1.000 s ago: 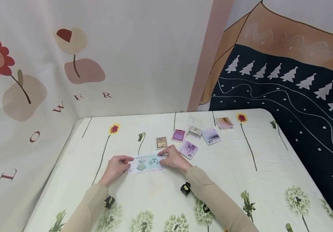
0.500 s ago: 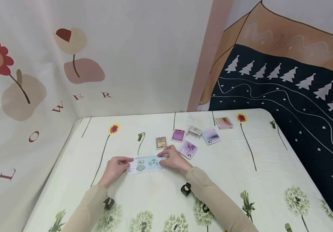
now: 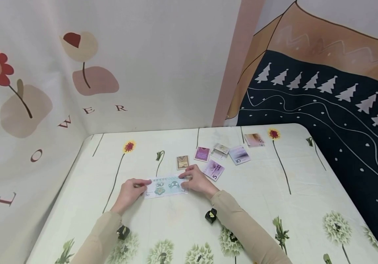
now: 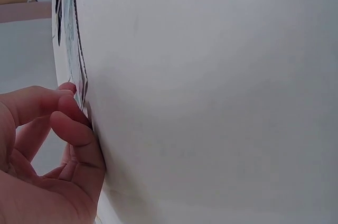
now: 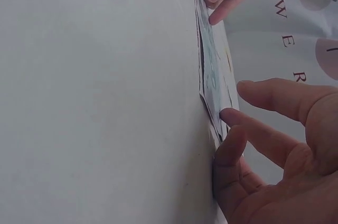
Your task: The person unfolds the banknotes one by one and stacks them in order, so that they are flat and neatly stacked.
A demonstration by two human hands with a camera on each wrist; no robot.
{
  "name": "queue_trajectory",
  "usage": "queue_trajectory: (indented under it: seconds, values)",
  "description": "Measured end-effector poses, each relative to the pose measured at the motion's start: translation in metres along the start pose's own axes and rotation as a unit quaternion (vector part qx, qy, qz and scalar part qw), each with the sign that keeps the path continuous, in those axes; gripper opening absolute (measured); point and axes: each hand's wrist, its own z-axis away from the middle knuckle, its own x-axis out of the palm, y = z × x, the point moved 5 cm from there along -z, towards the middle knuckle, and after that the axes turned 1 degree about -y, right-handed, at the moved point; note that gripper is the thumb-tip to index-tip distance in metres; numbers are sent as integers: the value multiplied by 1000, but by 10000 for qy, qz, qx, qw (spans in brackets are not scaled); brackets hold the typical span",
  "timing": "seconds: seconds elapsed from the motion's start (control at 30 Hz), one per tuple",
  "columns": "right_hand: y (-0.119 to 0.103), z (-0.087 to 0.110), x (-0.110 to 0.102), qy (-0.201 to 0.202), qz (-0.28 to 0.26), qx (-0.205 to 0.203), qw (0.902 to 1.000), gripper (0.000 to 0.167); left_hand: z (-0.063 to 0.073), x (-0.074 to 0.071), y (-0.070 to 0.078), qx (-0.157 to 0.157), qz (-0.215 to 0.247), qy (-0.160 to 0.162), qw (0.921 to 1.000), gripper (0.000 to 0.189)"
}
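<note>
A pale blue-green play banknote [image 3: 167,186] marked 50 lies stretched sideways, low over the table, with a hand at each end. My left hand [image 3: 131,191] holds its left end between thumb and fingers. In the left wrist view those fingertips [image 4: 78,121] meet at the paper's edge. My right hand [image 3: 198,181] holds the right end; in the right wrist view the note's corner runs between a straight finger and a curled one [image 5: 231,146], while the thumb [image 5: 251,87] stands off the paper. Layers of paper show along the note's edge in both wrist views.
Behind the hands lie folded notes: a brown one [image 3: 182,162], a purple one [image 3: 202,154], a 5 [image 3: 214,170], a 10 [image 3: 240,155], a whitish one [image 3: 221,149] and an orange-pink one [image 3: 255,140]. A flower-print cloth covers the table [image 3: 255,205]; printed curtains [image 3: 162,73] hang behind it.
Almost nothing differs: both hands stay at the ends of the 50 banknote, which shifts only very slightly to the left. The folded notes have not moved.
</note>
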Motion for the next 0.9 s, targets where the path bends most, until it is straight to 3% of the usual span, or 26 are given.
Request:
queue_trajectory:
  seconds: [0.27,0.43,0.73,0.9]
  values:
    - [-2,6,-9,2,-260,-125,9996,36,-1,-8,1,-101,236,-44,9997,28]
    - [-3,12,-24,66,-398,-165,9990,37,-2,-11,7,-155,483,-146,9986,29]
    - [7,16,-61,254,-565,31,9981,35,-5,-10,18,15,876,-135,9961,30]
    - [10,24,-85,363,-333,-472,9977,33,-11,-5,22,35,1111,-78,9938,31]
